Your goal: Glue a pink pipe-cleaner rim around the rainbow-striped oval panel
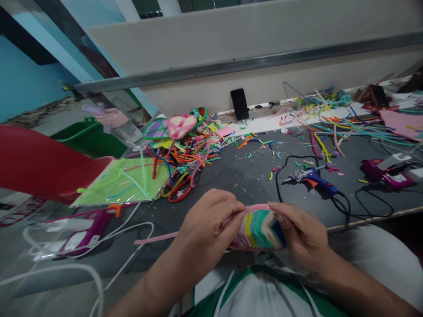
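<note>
A striped craft piece in pink, yellow, teal, cream and dark blue is held between my two hands, just past the table's front edge. My left hand pinches its left side and upper edge. On the right end, the thumb and fingers of my right hand are closed. A pink pipe cleaner runs along the piece's top edge, and a pink length sticks out to the left from behind my left hand. The fingers hide part of the piece's left side.
A blue glue gun with a black cord lies right of centre on the grey table. Pipe cleaners pile up at left. A black phone leans on the wall. Purple power strips lie at both sides.
</note>
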`<state>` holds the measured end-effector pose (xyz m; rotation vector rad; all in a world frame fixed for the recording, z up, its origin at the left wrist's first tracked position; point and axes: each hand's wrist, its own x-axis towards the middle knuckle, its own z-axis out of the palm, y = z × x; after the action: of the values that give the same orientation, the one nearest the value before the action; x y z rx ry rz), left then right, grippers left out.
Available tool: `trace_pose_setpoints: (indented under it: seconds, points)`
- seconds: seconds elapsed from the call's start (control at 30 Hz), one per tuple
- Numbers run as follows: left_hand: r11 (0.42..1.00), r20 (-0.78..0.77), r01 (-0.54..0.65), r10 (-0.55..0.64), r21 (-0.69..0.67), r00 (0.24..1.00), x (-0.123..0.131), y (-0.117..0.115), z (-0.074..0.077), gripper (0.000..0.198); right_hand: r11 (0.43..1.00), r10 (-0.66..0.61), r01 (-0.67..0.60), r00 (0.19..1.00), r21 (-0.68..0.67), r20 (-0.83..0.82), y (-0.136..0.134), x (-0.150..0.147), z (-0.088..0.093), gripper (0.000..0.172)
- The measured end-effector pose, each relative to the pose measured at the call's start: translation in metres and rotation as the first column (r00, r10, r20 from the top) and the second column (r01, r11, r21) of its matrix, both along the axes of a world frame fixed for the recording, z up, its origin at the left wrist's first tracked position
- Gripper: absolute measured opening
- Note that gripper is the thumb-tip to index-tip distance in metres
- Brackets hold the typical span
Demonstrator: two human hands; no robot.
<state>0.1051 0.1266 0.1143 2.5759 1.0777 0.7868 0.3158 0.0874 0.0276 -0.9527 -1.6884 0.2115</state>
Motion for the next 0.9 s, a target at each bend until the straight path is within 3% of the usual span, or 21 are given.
trace_pose_setpoints:
  seconds: [0.33,0.67,0.9]
  points:
    - [0.995,-0.03,0.025,-0.022,0.097,0.999,0.001,-0.009,-0.004,0.018,0.999,-0.021,0.021,1.0,-0.029,-0.004,-0.001,0.001,-0.001,0.042]
    - [0.98,0.123,-0.058,0.035,0.189,0.992,0.008,-0.008,-0.024,0.015,0.995,-0.053,0.051,0.998,-0.085,-0.021,0.0,0.002,-0.004,0.04]
    - [0.985,0.163,-0.062,0.036,0.16,0.986,0.011,-0.01,-0.027,0.016,0.995,-0.061,0.06,0.998,-0.081,-0.018,0.0,0.003,-0.004,0.037]
